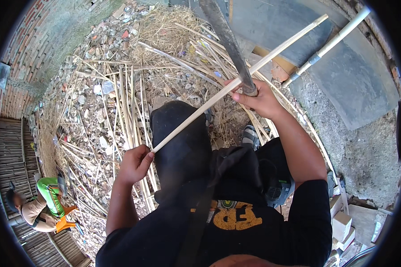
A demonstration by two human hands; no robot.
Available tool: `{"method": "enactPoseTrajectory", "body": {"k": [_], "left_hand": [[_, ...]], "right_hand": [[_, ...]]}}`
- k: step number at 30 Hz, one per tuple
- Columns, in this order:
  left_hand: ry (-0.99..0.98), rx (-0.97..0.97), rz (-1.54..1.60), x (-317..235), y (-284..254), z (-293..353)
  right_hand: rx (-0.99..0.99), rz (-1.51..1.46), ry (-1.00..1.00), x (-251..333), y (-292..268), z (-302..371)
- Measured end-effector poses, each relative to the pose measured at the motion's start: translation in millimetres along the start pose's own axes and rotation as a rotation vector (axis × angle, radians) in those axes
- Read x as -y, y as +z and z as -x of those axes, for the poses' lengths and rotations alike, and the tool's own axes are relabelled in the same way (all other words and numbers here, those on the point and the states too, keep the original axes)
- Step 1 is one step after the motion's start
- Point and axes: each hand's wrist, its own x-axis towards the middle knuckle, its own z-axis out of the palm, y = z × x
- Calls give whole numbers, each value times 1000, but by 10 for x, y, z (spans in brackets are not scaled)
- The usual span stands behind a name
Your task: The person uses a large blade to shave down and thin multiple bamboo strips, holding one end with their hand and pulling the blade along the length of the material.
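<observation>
A long pale bamboo strip (196,115) runs slantwise across my lap, from low left to far upper right. Its near end is pinched in my left hand (136,164), beside my knee. My right hand (257,99) is closed round the handle end of a machete (231,44), whose dark, worn blade points up and away. Just above that hand, the blade's base crosses the strip and appears to touch it. The machete's handle is mostly hidden by my fingers.
Bamboo strips (124,102) lie over rubble and litter, with straw-like shavings (165,33) beyond. At right are a pale pole (329,46), grey sheets (343,80) and a rough concrete wall. Another person (42,204) sits at lower left on an orange stool (66,220).
</observation>
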Motion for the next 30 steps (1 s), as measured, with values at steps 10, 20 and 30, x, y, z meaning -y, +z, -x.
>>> {"method": "enactPoseTrajectory", "body": {"k": [10, 20, 30], "left_hand": [[84, -112, 19, -119, 168, -98], [-11, -208, 1, -112, 322, 85], [-33, -221, -92, -102, 444, 118]], "right_hand": [[-39, 204, -172, -101, 108, 12], [-134, 766, -256, 81, 149, 85], [-151, 976, -417, -91, 21, 102]]}}
